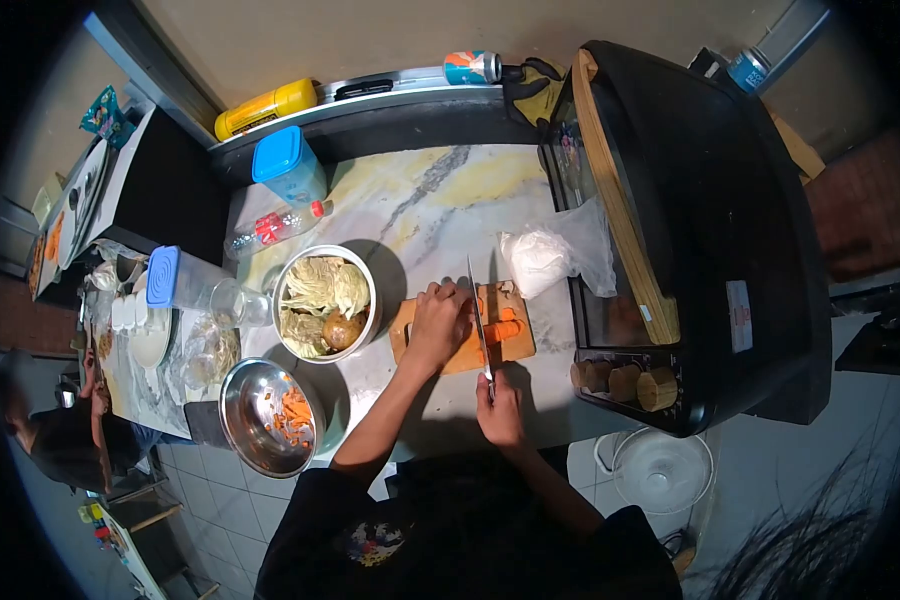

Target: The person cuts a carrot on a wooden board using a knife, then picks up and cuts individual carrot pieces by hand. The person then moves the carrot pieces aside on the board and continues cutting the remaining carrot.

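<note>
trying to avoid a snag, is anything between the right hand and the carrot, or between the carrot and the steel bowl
Nothing visible blocks the right hand; its knife is at the carrot. Toward the steel bowl, the left forearm crosses the direct line in this view.

Carrot (505,331) on the cutting board (521,351), pot (374,325) and bowl (242,408) to its left, oven (740,220) to its right.

A kitchen, perhaps a home's, though the edges are dim: oven (735,220) at three o'clock, bowl (244,397) of chopped carrot (293,415) at eight.
</note>
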`<state>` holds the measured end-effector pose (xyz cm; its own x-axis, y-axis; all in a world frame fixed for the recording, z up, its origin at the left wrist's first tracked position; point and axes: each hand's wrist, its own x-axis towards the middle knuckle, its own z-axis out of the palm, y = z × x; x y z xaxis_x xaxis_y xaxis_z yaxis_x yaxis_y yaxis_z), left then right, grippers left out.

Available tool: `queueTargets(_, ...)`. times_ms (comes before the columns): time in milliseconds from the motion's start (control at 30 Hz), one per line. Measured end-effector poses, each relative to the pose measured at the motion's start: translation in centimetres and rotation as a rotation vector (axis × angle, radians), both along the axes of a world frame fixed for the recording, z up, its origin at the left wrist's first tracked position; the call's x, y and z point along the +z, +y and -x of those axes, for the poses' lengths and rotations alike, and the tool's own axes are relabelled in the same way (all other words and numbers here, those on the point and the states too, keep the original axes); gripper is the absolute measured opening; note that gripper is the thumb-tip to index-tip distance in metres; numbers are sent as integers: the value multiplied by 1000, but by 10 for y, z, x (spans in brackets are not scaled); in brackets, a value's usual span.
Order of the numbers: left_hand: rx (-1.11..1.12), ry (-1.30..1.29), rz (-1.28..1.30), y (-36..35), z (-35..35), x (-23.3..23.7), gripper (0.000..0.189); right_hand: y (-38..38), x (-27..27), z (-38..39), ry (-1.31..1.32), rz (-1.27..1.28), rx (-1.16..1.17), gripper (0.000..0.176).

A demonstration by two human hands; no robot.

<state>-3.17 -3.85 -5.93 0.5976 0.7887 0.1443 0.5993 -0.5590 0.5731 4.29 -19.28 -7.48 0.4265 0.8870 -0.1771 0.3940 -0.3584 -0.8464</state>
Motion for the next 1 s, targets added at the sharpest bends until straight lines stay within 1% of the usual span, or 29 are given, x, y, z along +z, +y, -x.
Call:
queueTargets(33,0,3,2,-1,1,1,22,1,-1,1,-13,-25,-19,22)
queueTargets(67,11,-52,18,-2,4,1,22,1,-2,2,-25,-49,-37,24)
queueTargets(100,22,-107,34,-4,5,2,22,0,-3,3,-21,-45,-36,24)
queueTargets(133,24,-105,37,-3,8,4,22,0,-3,2,-43,16,8,21)
queueTargets(167,48,-141,135,-2,11,6,22,0,-2,1,-65,77,52,21)
queueTargets(200,72,-177,232,-1,14,7,22,0,-2,1,-64,80,53,21)
queueTargets(233,74,-176,233,-1,17,7,22,1,-2,2,-46,69,59,21)
queueTargets(300,76,-327,149,-1,25,6,22,1,-5,4,-25,61,69,20)
queueTargets(367,102,-328,133,0,32,8,20,-1,-16,6,-124,104,128,24)
queueTargets(400,128,-329,115,0,34,11,19,0,-12,6,-123,105,131,24)
queueTargets(467,139,-310,125,-1,36,21,18,5,-3,7,-84,160,140,36)
queueTargets(500,144,-292,135,-2,37,23,18,6,0,6,-84,160,143,36)
queueTargets(567,140,-281,145,-4,38,18,18,9,3,3,-83,130,162,47)
queueTargets(733,117,-309,128,-8,39,5,20,7,-5,3,-129,157,158,46)
queueTargets(800,95,-213,131,-9,41,3,19,7,-4,3,-157,144,163,46)
queueTargets(833,95,-214,130,-11,41,2,19,9,2,2,-104,125,155,44)
queueTargets(867,65,-180,76,-14,40,1,22,11,7,0,-51,106,147,42)
queueTargets(900,37,-144,23,-16,39,2,24,11,9,0,-52,105,148,42)
queueTargets(933,38,-145,22,-19,40,4,24,11,10,-1,-38,104,137,40)
queueTargets(1000,-35,25,63,-23,39,9,27,10,10,-1,-25,105,125,38)
